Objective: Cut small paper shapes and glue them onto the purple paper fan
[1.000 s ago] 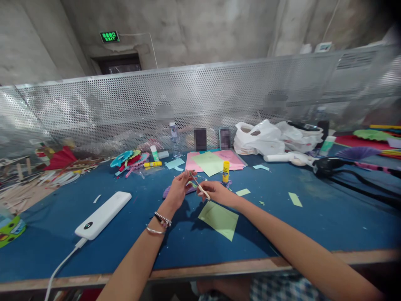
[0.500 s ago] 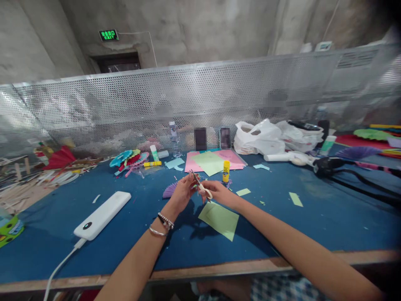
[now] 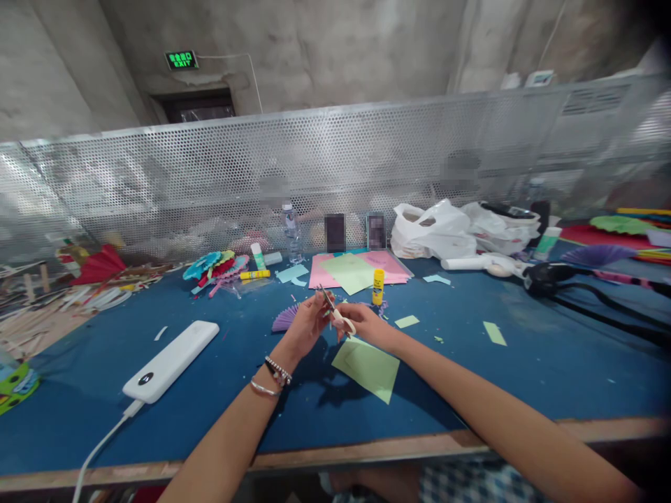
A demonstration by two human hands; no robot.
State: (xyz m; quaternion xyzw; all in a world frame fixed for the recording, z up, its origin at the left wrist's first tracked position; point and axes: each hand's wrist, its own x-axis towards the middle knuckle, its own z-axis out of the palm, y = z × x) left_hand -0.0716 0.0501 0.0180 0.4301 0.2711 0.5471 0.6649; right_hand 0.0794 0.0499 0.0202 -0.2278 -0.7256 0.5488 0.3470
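Note:
My right hand (image 3: 361,323) is closed around the cream handles of a pair of scissors (image 3: 344,324), whose metal blades point up and left. Touching close by, my left hand (image 3: 309,323) has its fingers pinched together beside the blades; what they hold is too small and hidden to name. Below both hands a light green paper sheet (image 3: 370,370) lies on the blue tabletop. A purple pleated paper fan (image 3: 284,318) is partly covered by my left hand. Just beyond my right hand a yellow glue stick (image 3: 378,287) stands upright.
Pink and green paper sheets (image 3: 349,271) lie behind the hands. To the left are a white power bank (image 3: 172,362) with its cable and colourful paper flowers (image 3: 216,271). White plastic bags (image 3: 433,230) and a black strap (image 3: 581,286) sit right. Green paper scraps (image 3: 495,334) are scattered about.
Almost nothing differs. Both hands keep their place, with the scissors at nearly the same angle and only slight finger movement.

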